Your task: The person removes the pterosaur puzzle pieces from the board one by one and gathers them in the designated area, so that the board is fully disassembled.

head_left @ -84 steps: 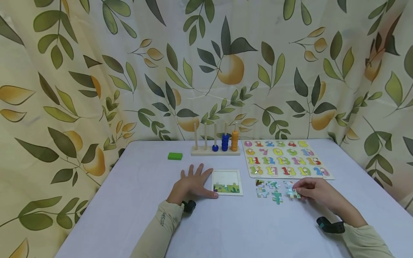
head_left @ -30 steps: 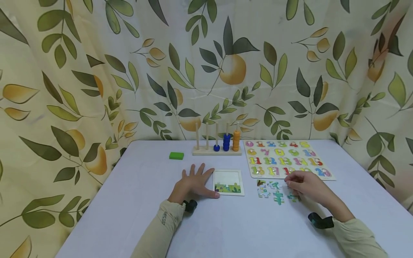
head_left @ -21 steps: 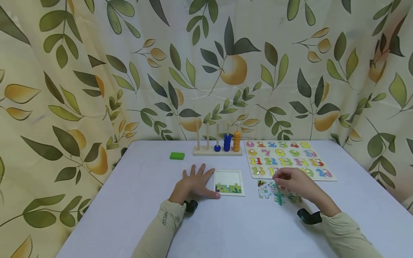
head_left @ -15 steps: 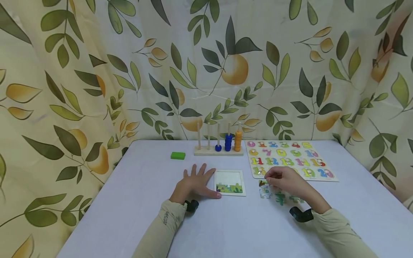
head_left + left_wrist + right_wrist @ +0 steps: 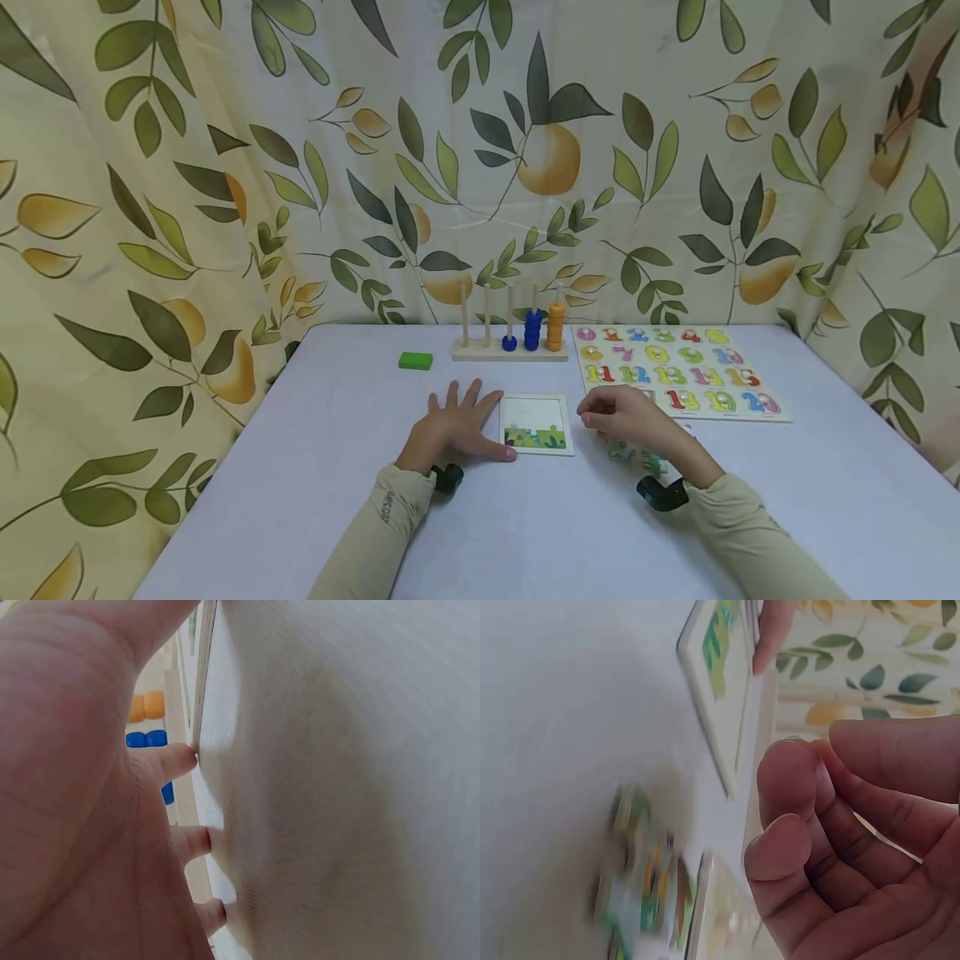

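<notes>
The white-framed jigsaw tray (image 5: 568, 427) lies flat on the table, with joined green pieces along its lower part and a bare white area above. My left hand (image 5: 456, 432) rests beside it with fingers spread, thumb at the lower left corner and index finger at the upper left. In the left wrist view, fingertips touch the cloth near the tray's edge (image 5: 202, 682). My right hand (image 5: 626, 417) is just right of the tray, thumb and fingers pinched around a small puzzle piece mostly hidden by them. Under that hand lie several loose puzzle pieces (image 5: 654, 463), partly covered.
A number board (image 5: 690, 375) with colourful numerals lies at the back right, partly behind the right hand. At the back edge stands a peg abacus (image 5: 510, 355) with blue and orange beads. A green block (image 5: 415, 361) sits left of it. A patterned curtain (image 5: 480, 167) hangs behind.
From the group on the right, the right hand has picked up a puzzle piece and moved left with it, over the other pieces toward the tray. The left hand stays in place.
</notes>
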### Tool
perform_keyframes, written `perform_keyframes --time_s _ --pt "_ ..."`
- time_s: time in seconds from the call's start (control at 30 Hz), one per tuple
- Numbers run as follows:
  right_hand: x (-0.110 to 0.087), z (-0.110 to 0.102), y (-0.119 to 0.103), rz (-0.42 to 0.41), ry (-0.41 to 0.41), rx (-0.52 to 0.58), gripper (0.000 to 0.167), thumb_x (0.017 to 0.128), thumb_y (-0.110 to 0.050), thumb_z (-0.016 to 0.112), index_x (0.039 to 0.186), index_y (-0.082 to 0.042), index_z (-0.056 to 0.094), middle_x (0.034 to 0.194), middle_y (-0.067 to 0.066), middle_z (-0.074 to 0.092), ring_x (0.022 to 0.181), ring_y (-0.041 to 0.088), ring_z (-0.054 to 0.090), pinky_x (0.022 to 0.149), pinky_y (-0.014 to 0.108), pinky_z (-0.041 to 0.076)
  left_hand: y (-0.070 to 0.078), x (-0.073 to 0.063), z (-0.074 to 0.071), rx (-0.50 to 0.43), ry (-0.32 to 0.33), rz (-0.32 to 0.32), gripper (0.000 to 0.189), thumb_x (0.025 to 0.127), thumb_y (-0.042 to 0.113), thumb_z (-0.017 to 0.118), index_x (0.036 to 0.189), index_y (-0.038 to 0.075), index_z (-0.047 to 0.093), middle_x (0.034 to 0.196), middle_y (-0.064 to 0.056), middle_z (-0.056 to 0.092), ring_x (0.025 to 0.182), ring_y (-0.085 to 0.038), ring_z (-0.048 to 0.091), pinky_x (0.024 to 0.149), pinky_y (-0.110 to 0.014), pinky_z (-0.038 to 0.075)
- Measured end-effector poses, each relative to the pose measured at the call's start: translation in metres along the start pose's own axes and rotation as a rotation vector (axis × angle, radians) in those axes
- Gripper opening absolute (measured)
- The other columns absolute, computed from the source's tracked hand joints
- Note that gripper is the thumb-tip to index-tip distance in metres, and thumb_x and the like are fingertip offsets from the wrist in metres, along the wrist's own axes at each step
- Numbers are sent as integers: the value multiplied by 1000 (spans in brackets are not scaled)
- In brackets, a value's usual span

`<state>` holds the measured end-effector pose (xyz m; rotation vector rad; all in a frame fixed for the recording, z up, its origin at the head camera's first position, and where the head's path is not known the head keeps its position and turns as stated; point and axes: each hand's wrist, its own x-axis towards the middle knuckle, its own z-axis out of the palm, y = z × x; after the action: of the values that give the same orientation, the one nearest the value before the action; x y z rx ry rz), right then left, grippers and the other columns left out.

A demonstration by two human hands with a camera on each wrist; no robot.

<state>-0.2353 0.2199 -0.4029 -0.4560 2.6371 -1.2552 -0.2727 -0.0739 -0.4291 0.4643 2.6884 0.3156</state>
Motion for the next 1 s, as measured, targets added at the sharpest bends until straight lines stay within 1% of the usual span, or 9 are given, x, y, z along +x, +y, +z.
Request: perform_keyframes --time_s 0.13,0.23,0.33,0.47,0.57,0.67,0.83,1.0 --pt "9 10 -4 -38 -24 19 12 103 -5 69 110 3 73 93 4 69 80 23 63 69 30 56 0 -1 -1 3 0 -6 110 85 75 76 172 31 26 180 -9 10 162 -45 0 124 -73 4" --pt "16 17 -8 -57 -44 21 12 103 -5 69 110 2 74 94 3 70 82 22 63 70 30 56 -1 1 -1 -4 -3 -6 110 85 75 76 172 31 25 180 -9 9 163 -45 0 124 -72 3" --pt "23 24 -12 -86 -61 20 12 103 -5 68 111 2 74 95 3 70 84 21 62 72 30 56 -2 6 2 -19 -17 -7 110 86 74 76 173 31 23 180 -9 5 162 -45 -4 124 -72 -1" --pt "30 32 -18 -123 -79 19 13 102 -2 67 112 4 74 95 3 70 85 20 61 74 31 56 -7 16 9 -15 -23 -16 112 85 75 75 173 32 20 180 -8 0 162 -46 -8 123 -72 -4" --pt "34 38 -20 -130 -87 9 13 101 0 67 111 4 74 93 3 69 83 19 61 74 31 56 -11 24 13 -8 -18 -14 113 84 77 75 173 33 21 181 -7 1 162 -46 -8 122 -73 -3" --pt "36 44 -21 -125 -92 0 13 100 1 67 111 3 74 90 2 68 81 18 61 74 31 55 -12 29 15 -1 -25 -6 115 83 79 74 173 35 19 181 -7 0 161 -46 -9 121 -74 -4" --pt "38 54 -21 -113 -93 -6 12 100 2 66 110 2 74 87 1 67 78 17 60 73 30 53 -12 28 15 12 -12 0 116 81 81 74 173 35 20 180 -8 2 162 -47 -7 121 -76 -4" --pt "41 60 -23 -98 -84 -49 10 99 1 69 107 0 75 87 -1 67 79 16 59 70 29 52 -13 25 13 10 -1 4 114 83 79 75 173 33 21 180 -10 4 161 -48 -5 121 -76 -1"
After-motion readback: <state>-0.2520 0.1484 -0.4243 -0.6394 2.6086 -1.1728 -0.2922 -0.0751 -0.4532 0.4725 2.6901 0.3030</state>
